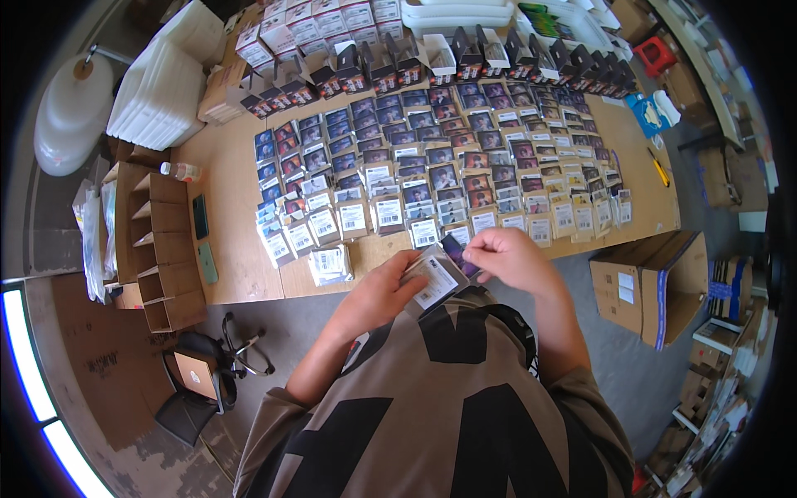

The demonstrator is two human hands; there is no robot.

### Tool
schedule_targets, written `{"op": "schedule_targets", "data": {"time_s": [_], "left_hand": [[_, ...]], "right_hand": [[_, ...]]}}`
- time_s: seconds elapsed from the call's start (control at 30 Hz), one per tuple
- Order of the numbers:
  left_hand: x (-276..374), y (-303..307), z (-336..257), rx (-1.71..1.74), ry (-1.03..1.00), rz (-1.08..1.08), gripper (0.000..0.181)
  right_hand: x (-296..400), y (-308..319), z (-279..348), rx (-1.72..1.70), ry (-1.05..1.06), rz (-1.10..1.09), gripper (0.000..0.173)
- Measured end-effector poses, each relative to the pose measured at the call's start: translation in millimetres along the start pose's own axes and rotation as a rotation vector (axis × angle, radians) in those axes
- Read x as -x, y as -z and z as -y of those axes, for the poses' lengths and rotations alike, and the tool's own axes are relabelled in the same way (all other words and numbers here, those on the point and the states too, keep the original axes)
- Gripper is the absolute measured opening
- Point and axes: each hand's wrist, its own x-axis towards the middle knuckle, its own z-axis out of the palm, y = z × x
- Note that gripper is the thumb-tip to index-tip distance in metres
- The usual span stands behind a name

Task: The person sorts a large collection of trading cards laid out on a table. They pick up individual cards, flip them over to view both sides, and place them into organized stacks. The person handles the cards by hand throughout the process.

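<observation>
My left hand (380,292) grips a clear plastic sleeve (431,278) that bears a white label with writing and a barcode. At its upper right, a dark printed card (459,254) shows at the sleeve's mouth; whether it is partly inside cannot be seen. My right hand (507,258) pinches that card between thumb and fingers. Both hands are over the table's front edge, close to my body. Just beyond them lie overlapping rows of printed cards (443,176) and labelled sleeves (424,232). A small stack of labelled sleeves (330,264) sits left of my left hand.
Open black boxes (468,59) line the table's back, before stacked white boxes (324,25). At left are a cardboard divider rack (163,274), two phones (200,216) and a bottle (181,171). A yellow utility knife (659,167), a tissue box (650,114) and a carton (644,283) are right.
</observation>
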Motion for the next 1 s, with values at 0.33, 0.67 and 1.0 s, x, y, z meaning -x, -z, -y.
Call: {"op": "schedule_targets", "data": {"time_s": [0.33, 0.67, 1.0], "left_hand": [[2, 0, 11, 0.169, 0.028, -0.024, 0.038], [-10, -9, 38, 0.388, -0.024, -0.055, 0.032], [-64, -72, 41, 0.478, 0.07, 0.099, 0.021]], "right_hand": [[-4, 9, 6, -0.281, 0.022, -0.116, 0.021], [-9, -22, -19, -0.334, 0.21, -0.136, 0.024], [9, 26, -61, -0.235, 0.259, -0.24, 0.024]]}}
